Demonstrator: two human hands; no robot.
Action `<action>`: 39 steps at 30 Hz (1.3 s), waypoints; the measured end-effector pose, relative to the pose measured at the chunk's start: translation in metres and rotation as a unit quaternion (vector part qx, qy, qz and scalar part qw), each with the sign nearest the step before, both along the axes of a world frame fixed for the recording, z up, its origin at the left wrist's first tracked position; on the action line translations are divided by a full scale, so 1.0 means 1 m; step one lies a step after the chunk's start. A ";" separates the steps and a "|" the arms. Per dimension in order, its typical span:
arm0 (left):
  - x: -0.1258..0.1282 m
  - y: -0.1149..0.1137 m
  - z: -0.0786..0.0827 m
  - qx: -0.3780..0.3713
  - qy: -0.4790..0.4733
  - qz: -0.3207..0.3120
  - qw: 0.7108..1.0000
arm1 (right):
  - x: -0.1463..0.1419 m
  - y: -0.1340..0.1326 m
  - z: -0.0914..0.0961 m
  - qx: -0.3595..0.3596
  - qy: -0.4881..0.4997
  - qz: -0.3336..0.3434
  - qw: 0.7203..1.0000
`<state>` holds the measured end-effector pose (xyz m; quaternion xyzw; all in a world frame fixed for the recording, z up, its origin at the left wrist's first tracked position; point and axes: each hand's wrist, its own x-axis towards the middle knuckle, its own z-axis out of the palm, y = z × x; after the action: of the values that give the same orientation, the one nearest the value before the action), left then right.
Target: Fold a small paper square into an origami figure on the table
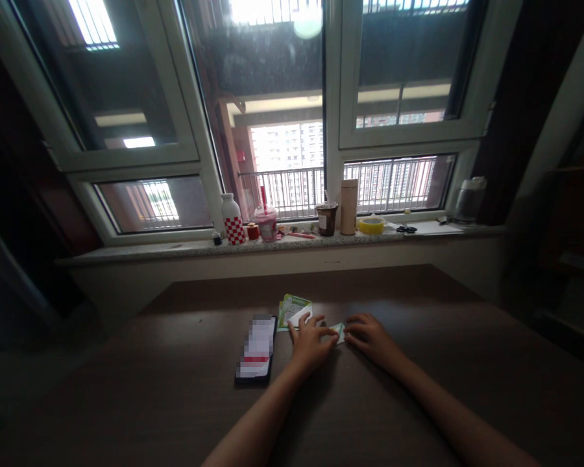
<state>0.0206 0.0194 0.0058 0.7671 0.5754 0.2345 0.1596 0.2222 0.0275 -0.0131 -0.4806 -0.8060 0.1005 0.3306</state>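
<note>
A small green-and-white piece of paper [339, 329] lies on the table between my two hands. My left hand [314, 338] has its thumb side closed on the left part of this paper, while its other fingers reach toward a white slip [299, 316]. My right hand [370, 336] is at the paper's right edge with its fingers curled and pinched there. Beyond my left hand lie green printed paper cards [296, 301], partly covered by the white slip. What lies beneath my left palm is hidden.
A phone [257, 350] with a blurred screen lies left of my left hand. On the windowsill [194, 248] stand a checkered bottle [233, 224], a pink drink cup [267, 224], a brown cup [326, 220], a tan flask [349, 207], yellow tape [371, 226] and scissors [407, 229].
</note>
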 end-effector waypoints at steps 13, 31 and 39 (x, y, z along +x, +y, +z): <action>0.000 0.001 -0.005 0.015 0.032 0.005 0.999 | -0.003 -0.001 -0.002 -0.041 -0.020 0.008 0.999; 0.002 -0.002 -0.001 0.066 -0.030 0.026 0.997 | -0.004 0.001 0.000 -0.037 0.136 -0.019 0.990; 0.001 0.000 -0.002 0.077 -0.039 0.039 0.996 | -0.002 0.009 -0.008 -0.126 0.263 -0.021 0.956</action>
<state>0.0215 0.0194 0.0040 0.7445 0.5782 0.3140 0.1131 0.2201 0.0364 -0.0210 -0.4920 -0.6612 0.3167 0.4696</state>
